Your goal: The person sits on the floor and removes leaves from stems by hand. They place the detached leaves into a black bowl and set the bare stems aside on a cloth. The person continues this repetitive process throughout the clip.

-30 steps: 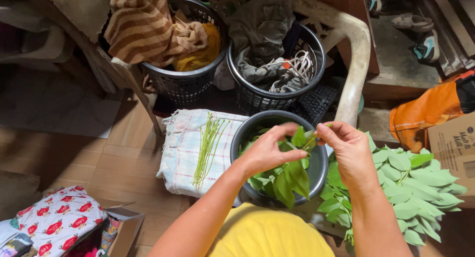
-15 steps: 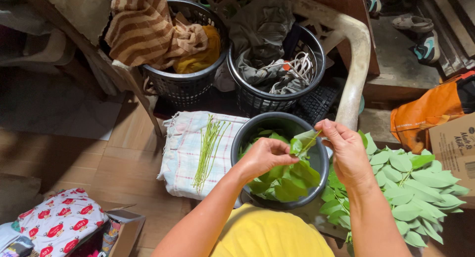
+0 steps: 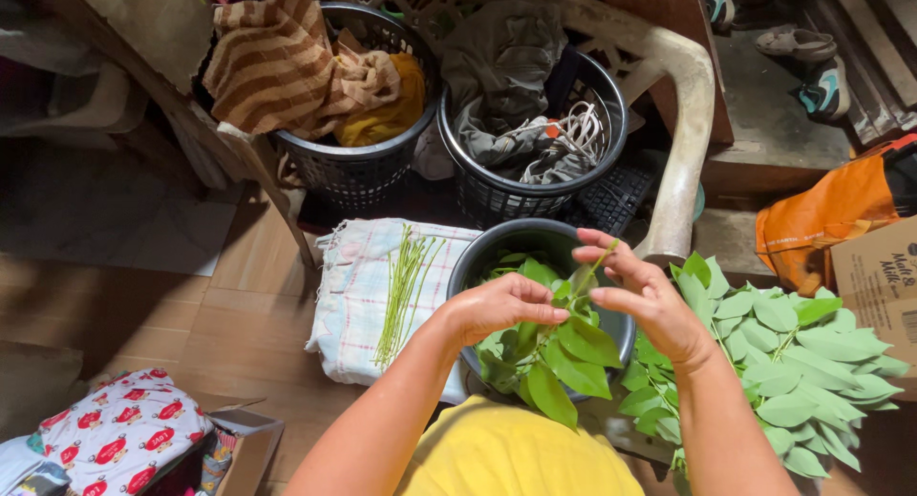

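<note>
Both hands work over the dark bowl [image 3: 475,257]: the left hand [image 3: 497,305] is closed, fingertips pinched on the leafy sprig [image 3: 564,348], and the right hand [image 3: 638,300] is half-closed, thumb and forefinger gripping the sprig's thin stem near its top. The sprig hangs between the hands above the bowl, its leaves drooping over the near rim, with loose leaves lying inside the bowl. Bare stems [image 3: 401,286] lie on the checked cloth [image 3: 349,300] left of the bowl, a leaf pile [image 3: 793,358] lies right of it, and two baskets [image 3: 358,167] of clothes stand beyond.
</note>
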